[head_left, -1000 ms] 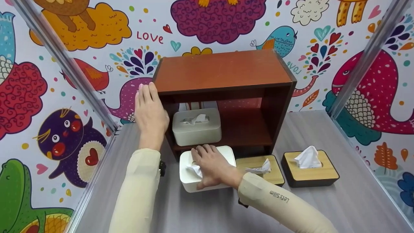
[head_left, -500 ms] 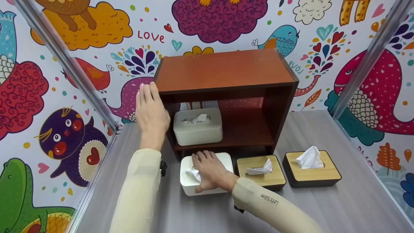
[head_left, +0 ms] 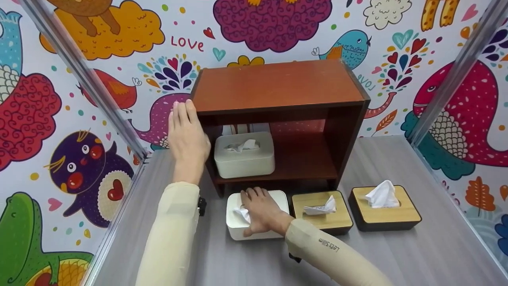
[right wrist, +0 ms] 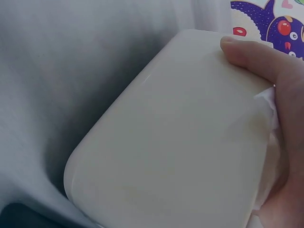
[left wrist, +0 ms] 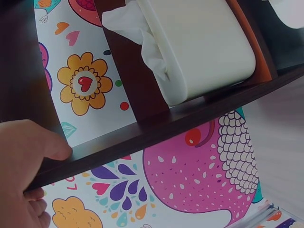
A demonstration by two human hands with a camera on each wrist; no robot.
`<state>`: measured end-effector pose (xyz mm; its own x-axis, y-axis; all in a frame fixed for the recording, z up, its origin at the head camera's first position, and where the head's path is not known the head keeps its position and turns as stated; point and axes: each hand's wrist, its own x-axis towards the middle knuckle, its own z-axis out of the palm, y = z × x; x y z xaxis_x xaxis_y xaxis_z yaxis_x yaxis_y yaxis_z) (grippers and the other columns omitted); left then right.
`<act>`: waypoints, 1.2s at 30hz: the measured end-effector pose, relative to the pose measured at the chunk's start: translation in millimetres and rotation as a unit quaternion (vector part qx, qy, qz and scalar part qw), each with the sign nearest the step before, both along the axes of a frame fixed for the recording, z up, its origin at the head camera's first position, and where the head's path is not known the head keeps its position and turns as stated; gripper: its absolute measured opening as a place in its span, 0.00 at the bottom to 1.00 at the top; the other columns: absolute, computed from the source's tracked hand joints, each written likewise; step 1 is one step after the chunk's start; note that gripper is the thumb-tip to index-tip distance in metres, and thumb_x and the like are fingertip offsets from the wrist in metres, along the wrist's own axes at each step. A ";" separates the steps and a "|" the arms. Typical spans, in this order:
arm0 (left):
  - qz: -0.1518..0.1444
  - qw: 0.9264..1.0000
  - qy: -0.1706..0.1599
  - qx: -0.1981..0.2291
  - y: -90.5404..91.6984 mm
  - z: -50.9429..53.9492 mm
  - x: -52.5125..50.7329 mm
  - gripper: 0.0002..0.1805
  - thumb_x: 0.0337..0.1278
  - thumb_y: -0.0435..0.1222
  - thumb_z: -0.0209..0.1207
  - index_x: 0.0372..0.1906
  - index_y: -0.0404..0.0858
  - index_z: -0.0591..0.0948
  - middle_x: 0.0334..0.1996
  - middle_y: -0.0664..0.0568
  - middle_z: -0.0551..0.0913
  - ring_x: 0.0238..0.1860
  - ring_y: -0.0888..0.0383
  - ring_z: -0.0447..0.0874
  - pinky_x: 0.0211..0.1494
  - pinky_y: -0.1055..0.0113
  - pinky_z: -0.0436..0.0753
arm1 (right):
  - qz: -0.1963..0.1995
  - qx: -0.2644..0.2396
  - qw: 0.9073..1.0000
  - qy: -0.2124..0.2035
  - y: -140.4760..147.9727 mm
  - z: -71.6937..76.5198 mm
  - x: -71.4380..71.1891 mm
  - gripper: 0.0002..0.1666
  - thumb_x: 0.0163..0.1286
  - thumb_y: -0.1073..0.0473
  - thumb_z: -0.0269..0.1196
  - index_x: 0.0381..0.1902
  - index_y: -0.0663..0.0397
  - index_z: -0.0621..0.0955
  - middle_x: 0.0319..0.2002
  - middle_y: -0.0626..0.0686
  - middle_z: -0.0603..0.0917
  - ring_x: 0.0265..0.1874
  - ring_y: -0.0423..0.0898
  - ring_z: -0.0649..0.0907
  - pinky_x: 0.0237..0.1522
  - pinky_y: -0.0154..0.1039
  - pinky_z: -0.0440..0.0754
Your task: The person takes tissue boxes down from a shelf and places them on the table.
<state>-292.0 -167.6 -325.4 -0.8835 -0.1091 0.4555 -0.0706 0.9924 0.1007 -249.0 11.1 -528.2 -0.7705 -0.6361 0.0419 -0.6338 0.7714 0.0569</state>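
Note:
A white tissue box [head_left: 235,202] sits on the table in front of the shelf, with tissue poking from its top. My right hand [head_left: 262,212] grips it from above, the thumb on its near side and the fingers toward its far edge. In the right wrist view, the thumb presses the edge of the white box [right wrist: 166,137]. My left hand [head_left: 188,139] holds the left side panel of the brown wooden shelf [head_left: 278,85]. The left wrist view shows that thumb at the panel's front edge. A grey-beige tissue box [head_left: 244,163] stands on the shelf board, at the left.
To the right of the white box stands a tissue box with a wooden top [head_left: 322,212]. Another wooden-topped tissue box [head_left: 385,206] is farther right. Patterned walls [head_left: 99,119] with metal corner posts surround the grey table [head_left: 222,262].
My right hand has moved the white tissue box down and slightly toward me, beside the wooden-topped one. Since half a second ago it has hardly moved. My left hand keeps its place.

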 end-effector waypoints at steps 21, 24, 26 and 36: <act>0.000 1.000 -0.007 -0.015 0.4 0.4 -0.7 0.46 0.57 0.33 0.59 0.75 0.34 0.47 0.74 0.37 0.53 0.79 0.44 0.45 0.82 0.56 0.46 | 0.002 -0.005 1.000 0.010 2.7 -12.4 -0.9 0.74 0.35 0.20 0.68 0.72 0.58 0.60 0.67 0.59 0.71 0.66 0.58 0.71 0.70 0.51 0.68; -0.001 1.000 -0.008 -0.018 0.3 0.4 -0.9 0.46 0.57 0.33 0.59 0.75 0.34 0.47 0.74 0.37 0.53 0.79 0.43 0.44 0.82 0.56 0.46 | 0.002 -0.008 1.000 0.014 3.2 -13.7 -0.6 0.74 0.35 0.20 0.68 0.72 0.59 0.60 0.67 0.60 0.71 0.66 0.58 0.71 0.70 0.51 0.68; 0.000 1.000 -0.009 -0.018 0.2 0.4 -0.8 0.46 0.56 0.33 0.59 0.75 0.34 0.47 0.74 0.37 0.53 0.79 0.43 0.44 0.82 0.56 0.46 | 0.002 -0.007 1.000 0.016 3.4 -13.9 -0.2 0.74 0.36 0.19 0.68 0.72 0.59 0.60 0.67 0.59 0.70 0.67 0.58 0.71 0.71 0.51 0.67; -0.002 1.000 0.005 -0.014 -1.7 -0.7 0.4 0.45 0.56 0.33 0.59 0.75 0.34 0.47 0.74 0.37 0.54 0.78 0.43 0.46 0.82 0.55 0.47 | 0.031 -0.004 0.998 -0.063 14.9 5.0 1.3 0.73 0.43 0.19 0.64 0.75 0.58 0.55 0.74 0.65 0.60 0.74 0.60 0.61 0.76 0.53 0.58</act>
